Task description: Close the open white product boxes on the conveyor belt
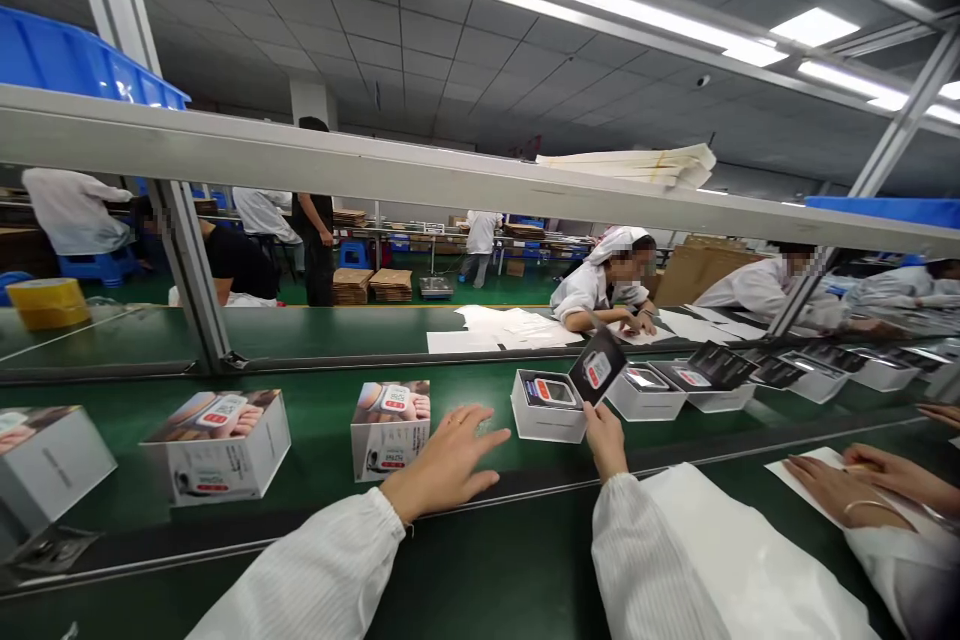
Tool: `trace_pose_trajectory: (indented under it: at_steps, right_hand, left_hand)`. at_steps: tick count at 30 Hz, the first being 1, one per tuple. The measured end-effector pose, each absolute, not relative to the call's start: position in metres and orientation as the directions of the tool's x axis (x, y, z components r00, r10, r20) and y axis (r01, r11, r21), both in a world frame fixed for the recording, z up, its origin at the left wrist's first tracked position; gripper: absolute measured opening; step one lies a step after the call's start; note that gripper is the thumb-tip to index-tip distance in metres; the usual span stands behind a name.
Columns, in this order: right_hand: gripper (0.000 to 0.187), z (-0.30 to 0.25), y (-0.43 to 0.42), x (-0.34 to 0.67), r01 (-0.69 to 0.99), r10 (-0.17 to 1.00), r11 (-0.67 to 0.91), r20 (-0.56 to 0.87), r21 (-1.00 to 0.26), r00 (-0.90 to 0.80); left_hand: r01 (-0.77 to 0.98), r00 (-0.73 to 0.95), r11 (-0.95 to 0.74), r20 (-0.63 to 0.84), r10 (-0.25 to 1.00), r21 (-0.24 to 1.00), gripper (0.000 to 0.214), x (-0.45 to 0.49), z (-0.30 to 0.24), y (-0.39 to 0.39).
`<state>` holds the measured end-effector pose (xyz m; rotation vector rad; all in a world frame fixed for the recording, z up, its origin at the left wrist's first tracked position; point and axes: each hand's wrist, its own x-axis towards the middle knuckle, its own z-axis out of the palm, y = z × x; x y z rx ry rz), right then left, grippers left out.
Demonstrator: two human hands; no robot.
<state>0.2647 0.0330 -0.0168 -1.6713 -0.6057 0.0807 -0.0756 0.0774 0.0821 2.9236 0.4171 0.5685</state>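
Note:
My right hand [606, 440] pinches a black printed leaflet [598, 367] by its lower edge, tilted over the right side of an open white box [549, 420]. A device with a white and orange face [555, 389] shows inside that box. My left hand [450, 455] is open with fingers spread, holding nothing, between the open box and a closed printed box [390, 430]. Whether it touches the closed box I cannot tell. Farther left stand two more closed boxes, one with a picture of a wrist device [217, 445].
To the right, several open boxes [646, 392] line the green conveyor belt [319, 410]. A co-worker's hands [832, 490] rest on white paper at the right. Across the line, a person in white [600, 280] leans over papers. A metal shelf beam [420, 175] crosses above.

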Motion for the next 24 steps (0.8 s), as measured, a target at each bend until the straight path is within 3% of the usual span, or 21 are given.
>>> trace_pose_trajectory:
  at_steps: [6,10,15,18,24]
  right_hand:
    - [0.061,-0.017,0.026,0.235,0.303,0.726,0.044,0.238,-0.952,0.645]
    - [0.059,-0.013,0.026,0.223,0.347,0.816,-0.016,0.189,-0.938,0.546]
    - [0.061,-0.014,0.032,0.208,0.338,0.831,-0.087,0.119,-0.937,0.544]
    - [0.071,-0.025,0.041,0.198,0.330,0.801,-0.048,0.161,-0.943,0.576]
    - [0.083,-0.030,0.066,0.193,0.132,0.703,0.077,0.148,-0.988,0.696]
  left_hand:
    - [0.249,0.797,-0.952,0.520,0.307,0.181,0.080,-0.029,0.066,0.084]
    - [0.317,0.802,-0.905,0.429,0.415,0.284,0.090,0.010,0.052,0.108]
    - [0.389,0.773,-0.794,0.303,0.557,0.468,0.094,0.018,0.018,0.131]
    - [0.397,0.732,-0.744,0.303,0.610,0.538,0.098,0.008,0.003,0.132]
    - [0.313,0.776,-0.811,0.359,0.518,0.495,0.106,-0.023,0.031,0.137]
